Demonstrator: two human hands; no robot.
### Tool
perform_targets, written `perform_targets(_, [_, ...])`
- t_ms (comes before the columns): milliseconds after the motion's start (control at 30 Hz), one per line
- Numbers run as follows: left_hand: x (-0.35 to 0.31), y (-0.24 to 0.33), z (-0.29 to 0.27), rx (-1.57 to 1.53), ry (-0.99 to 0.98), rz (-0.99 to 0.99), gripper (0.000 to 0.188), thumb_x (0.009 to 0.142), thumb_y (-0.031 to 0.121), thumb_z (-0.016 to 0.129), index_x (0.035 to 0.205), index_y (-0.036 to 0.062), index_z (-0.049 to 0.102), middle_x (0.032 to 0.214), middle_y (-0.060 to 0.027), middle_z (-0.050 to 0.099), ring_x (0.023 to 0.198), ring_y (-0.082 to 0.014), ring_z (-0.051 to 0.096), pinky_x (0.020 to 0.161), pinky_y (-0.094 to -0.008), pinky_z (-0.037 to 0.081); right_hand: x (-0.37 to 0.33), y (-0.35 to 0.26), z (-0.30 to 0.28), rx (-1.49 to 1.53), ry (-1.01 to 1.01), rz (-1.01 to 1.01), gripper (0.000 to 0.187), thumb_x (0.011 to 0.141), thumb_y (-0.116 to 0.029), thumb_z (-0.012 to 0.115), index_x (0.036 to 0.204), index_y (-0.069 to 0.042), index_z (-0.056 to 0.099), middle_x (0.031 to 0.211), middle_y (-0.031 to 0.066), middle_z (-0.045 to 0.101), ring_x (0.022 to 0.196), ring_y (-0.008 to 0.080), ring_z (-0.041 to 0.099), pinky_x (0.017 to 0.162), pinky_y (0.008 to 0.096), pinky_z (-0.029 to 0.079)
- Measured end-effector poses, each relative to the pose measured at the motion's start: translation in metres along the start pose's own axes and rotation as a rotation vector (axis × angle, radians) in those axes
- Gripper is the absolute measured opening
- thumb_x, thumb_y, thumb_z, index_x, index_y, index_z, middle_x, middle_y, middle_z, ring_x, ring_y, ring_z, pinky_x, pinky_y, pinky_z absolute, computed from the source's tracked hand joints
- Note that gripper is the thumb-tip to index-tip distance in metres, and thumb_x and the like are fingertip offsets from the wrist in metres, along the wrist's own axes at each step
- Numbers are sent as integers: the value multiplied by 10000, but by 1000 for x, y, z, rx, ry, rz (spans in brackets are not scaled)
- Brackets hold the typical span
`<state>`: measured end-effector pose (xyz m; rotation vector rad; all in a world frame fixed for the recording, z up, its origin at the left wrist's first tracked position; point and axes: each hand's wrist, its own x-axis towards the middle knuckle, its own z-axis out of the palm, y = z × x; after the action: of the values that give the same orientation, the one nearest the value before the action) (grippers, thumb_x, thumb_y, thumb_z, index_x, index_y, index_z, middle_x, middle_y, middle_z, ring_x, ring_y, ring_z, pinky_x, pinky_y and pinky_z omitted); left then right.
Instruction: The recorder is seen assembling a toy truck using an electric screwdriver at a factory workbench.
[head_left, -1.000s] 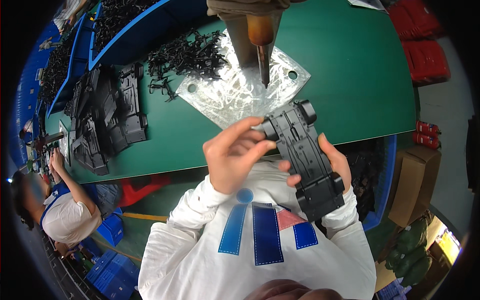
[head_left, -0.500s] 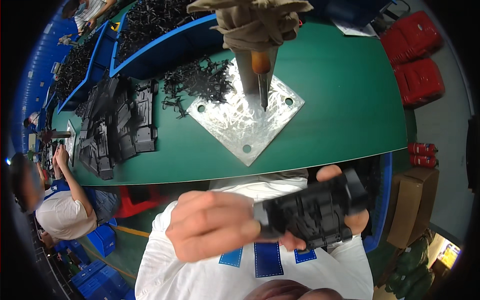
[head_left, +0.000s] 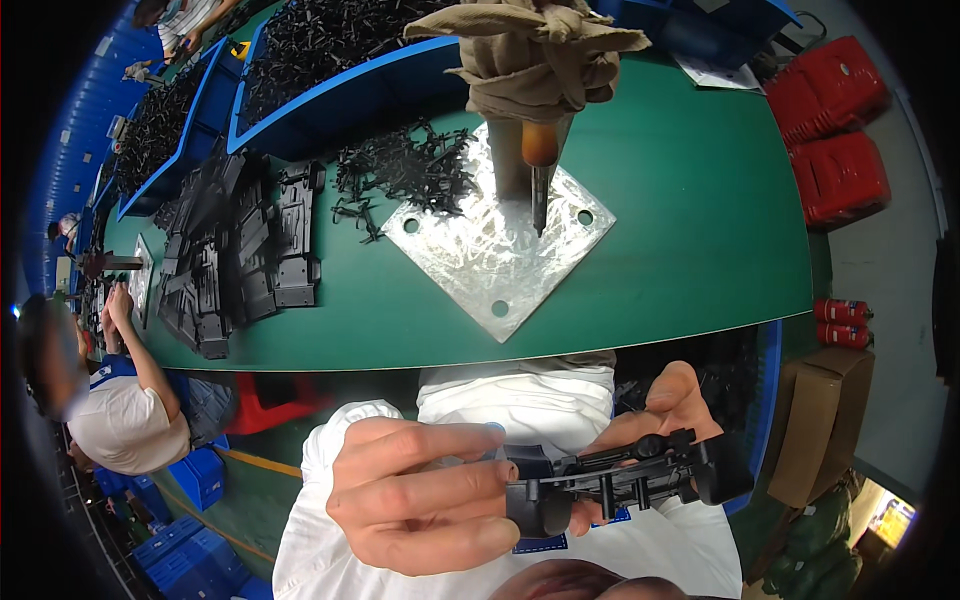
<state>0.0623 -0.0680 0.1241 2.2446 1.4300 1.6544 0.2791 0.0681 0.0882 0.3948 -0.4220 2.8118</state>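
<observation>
A black molded plastic part (head_left: 625, 480) with short pegs and curved end pieces is held between my hands, close to my chest. My left hand (head_left: 425, 495) pinches its left end between thumb and fingers. Under and behind its right side lies my right hand (head_left: 680, 405), the palm partly turned up and the thumb raised; some of its fingers are hidden by the part. Beyond them, on the green table (head_left: 690, 250), lies a silver metal plate (head_left: 490, 270) with holes. A pointed metal tip with an orange handle (head_left: 540, 145) hangs over it, wrapped in brown cloth (head_left: 535, 60).
Small black clips (head_left: 405, 165) lie in a heap left of the plate, beside stacked black panels (head_left: 240, 240). Blue bins (head_left: 345, 90) of black pieces stand behind. Red chairs (head_left: 840, 175) and a cardboard box (head_left: 825, 420) are at right; another person (head_left: 130, 410) sits at left.
The black part has tipped over, so its pegged edge now faces me. My left hand has moved slightly lower, and more of my right palm shows. The view has shifted a little.
</observation>
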Motion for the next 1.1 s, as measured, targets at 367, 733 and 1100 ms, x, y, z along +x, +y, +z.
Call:
perform_targets(367, [-3,-4,-5,1,3,-51,402,907,71,659,1280,95,514,933,-147,669,699,-318,722,442,-286,522,6,4,-5,-10,16,-10,782,953,-108,613,1526,-28,87,1476,397,348,1169,514,554,914,496,473])
perform_targets(733, [-15,-18,-5,20,208,-65,446,620,-50,813,1020,122,717,846,-79,691,658,-233,704,467,-215,480,23,10,-10,19,68,60,802,935,-109,621,1541,-62,97,1471,389,355,1156,519,555,903,473,463])
perform_targets(1100, [-27,-29,-14,3,296,-82,453,666,-53,794,1081,107,707,837,-82,692,655,-237,706,456,-220,469,38,17,-11,64,171,174,802,931,-115,599,1546,-62,86,1443,398,372,1151,524,553,881,472,470])
